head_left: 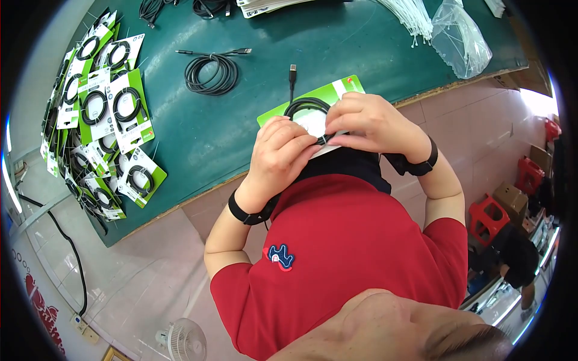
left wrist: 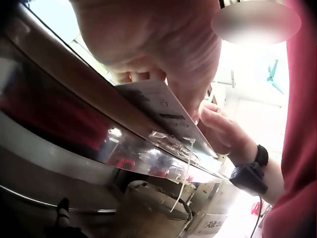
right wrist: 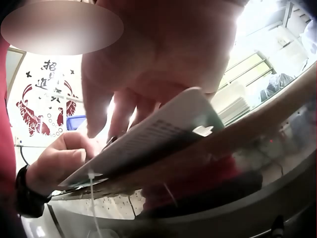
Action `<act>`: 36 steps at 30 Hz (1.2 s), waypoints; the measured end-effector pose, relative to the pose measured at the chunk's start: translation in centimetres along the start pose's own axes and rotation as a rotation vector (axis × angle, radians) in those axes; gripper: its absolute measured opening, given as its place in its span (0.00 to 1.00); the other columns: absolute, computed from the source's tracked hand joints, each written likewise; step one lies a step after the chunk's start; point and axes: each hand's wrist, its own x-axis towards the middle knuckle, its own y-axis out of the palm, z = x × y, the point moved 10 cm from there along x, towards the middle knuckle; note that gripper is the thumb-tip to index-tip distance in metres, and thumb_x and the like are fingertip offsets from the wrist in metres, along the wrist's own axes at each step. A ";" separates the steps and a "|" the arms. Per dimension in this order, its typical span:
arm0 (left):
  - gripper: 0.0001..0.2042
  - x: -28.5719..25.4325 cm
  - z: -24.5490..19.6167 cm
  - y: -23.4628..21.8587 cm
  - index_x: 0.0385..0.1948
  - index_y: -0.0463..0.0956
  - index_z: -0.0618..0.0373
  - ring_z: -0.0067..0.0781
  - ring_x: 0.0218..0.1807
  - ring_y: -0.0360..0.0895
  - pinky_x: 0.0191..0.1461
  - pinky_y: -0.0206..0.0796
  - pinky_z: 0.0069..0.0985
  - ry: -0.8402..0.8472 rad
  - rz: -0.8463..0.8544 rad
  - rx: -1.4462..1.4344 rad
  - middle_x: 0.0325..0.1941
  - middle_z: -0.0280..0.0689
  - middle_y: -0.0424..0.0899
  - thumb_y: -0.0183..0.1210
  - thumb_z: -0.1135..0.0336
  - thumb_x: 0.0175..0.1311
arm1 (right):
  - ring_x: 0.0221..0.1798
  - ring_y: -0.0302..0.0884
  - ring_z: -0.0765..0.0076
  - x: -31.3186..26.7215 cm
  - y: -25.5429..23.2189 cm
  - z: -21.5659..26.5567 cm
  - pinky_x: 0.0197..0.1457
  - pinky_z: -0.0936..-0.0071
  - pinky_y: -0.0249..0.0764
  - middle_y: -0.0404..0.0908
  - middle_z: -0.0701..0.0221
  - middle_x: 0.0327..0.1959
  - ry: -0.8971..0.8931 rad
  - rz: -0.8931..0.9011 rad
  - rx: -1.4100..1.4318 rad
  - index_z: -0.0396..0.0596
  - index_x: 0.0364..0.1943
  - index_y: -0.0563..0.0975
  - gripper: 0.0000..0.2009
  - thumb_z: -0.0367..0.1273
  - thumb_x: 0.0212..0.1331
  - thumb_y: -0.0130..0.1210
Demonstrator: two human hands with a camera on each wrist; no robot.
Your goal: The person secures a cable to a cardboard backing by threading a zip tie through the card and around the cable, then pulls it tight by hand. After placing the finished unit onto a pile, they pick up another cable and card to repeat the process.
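Observation:
A green and white backing card lies at the table's near edge with a black coiled cable on it. One plug of the cable points away past the card's far edge. My left hand curls over the coil's near left side, its fingertips pinching cable and card. From the other side my right hand pinches the coil's near right part, fingertips close to the left ones. Beneath the card, a thin white cable tie hangs from its underside, also showing in the right wrist view.
Carded cables are heaped at the table's left. A loose coiled cable lies beyond the card. White cable ties and a clear plastic bag are at the far right, and a stack of cards at the back.

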 end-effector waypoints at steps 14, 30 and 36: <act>0.12 0.3 4.0 -0.8 0.40 0.81 0.60 0.44 0.44 0.79 0.49 0.72 0.36 -0.387 -0.156 -0.009 0.44 0.40 0.82 0.64 0.80 0.53 | 0.36 0.77 0.61 2.2 0.0 -2.4 0.38 0.67 0.75 0.76 0.70 0.35 0.248 -0.186 -0.269 0.46 0.39 0.84 0.09 0.29 0.53 0.68; 0.12 0.7 5.0 -0.8 0.42 0.83 0.60 0.44 0.40 0.81 0.44 0.74 0.35 -0.483 -0.148 0.036 0.40 0.41 0.84 0.66 0.78 0.55 | 0.38 0.78 0.61 2.6 0.4 -3.9 0.39 0.65 0.75 0.78 0.68 0.35 0.298 -0.127 -0.199 0.46 0.35 0.81 0.09 0.33 0.54 0.68; 0.11 0.8 4.4 -0.6 0.42 0.83 0.60 0.45 0.39 0.81 0.44 0.74 0.35 -0.346 -0.138 0.082 0.40 0.41 0.84 0.65 0.77 0.56 | 0.38 0.78 0.61 2.7 0.5 -3.6 0.39 0.65 0.75 0.78 0.69 0.36 0.265 -0.153 -0.216 0.46 0.35 0.81 0.09 0.32 0.54 0.68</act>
